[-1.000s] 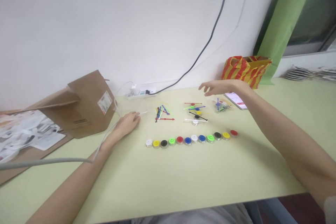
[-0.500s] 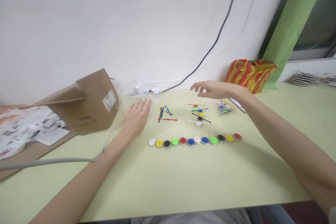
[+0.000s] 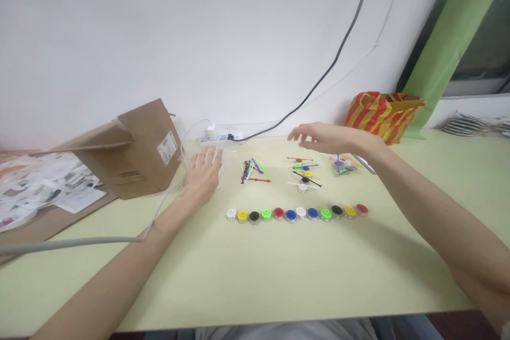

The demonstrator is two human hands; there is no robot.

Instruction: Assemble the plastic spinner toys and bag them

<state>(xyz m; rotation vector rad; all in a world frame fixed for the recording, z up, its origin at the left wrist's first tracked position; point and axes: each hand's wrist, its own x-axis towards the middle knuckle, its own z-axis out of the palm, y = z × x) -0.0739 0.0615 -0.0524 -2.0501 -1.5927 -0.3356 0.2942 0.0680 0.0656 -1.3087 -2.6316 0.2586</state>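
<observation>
Left hand [image 3: 202, 179] — palm down, fingers spread, nothing gripped; clear plastic wrap [image 3: 220, 170] just beside fingertips. Right hand [image 3: 326, 138] — open wide, empty, hovering above and near coloured sticks [image 3: 305, 174]. Second stick cluster [image 3: 249, 171] between hands. Row of coloured discs [image 3: 279, 214] nearer body on table [image 3: 255, 287] — neither hand touching. Small parts pile [image 3: 342, 164] beyond right fingers. Current state: parts laid out, none held.

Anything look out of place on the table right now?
Yes: the thin coloured plastic sticks lie crossed in a jumbled heap, which looks odd beside the round coloured plastic discs set out in a neat row.
</observation>
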